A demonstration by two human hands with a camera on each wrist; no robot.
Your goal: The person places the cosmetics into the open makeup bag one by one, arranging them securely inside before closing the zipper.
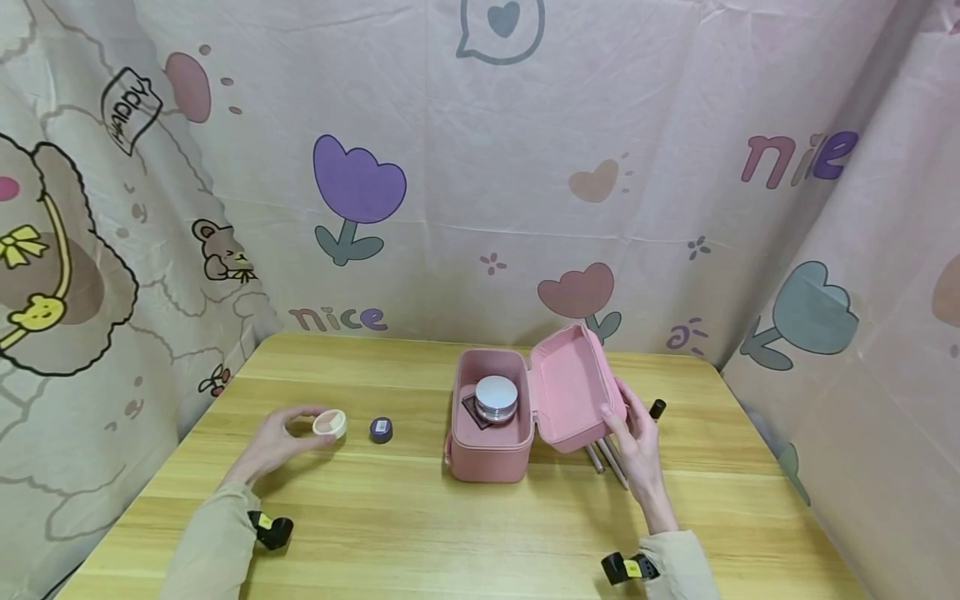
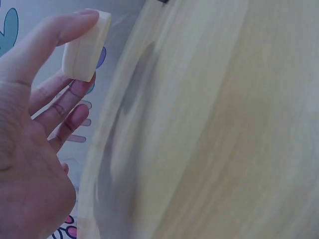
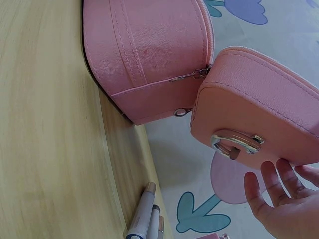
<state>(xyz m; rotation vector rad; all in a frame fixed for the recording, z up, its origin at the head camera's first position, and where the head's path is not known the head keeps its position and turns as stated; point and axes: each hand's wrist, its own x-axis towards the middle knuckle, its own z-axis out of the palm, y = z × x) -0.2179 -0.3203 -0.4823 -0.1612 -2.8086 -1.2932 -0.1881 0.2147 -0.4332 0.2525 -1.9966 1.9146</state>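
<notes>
Left hand (image 1: pixel 273 442) pinches a small round container (image 1: pixel 330 424) between thumb and fingertips, and right hand (image 1: pixel 637 446) pinches the edge of a lid (image 1: pixel 572 387), thumb on its inner side; printed fabric (image 1: pixel 495 108) hangs behind the wood-grained tabletop (image 1: pixel 420 533); on it a pink case (image 1: pixel 489 465) stands open near the middle, with stitched seams and a leathery skin; its hinged lid leans out to the right, with a handle (image 3: pixel 238 139) and shiny fittings outside; within the case a silver-topped jar (image 1: pixel 497 396) sits partly over a dark flat square (image 1: pixel 472 410); slim tubes (image 3: pixel 143 209) lie near the lid; the round container, squat and cream, shows a pale pink patch on its face, above the tabletop at left; near it stands a dark purple pot (image 1: pixel 381 432), white-labelled on top.
</notes>
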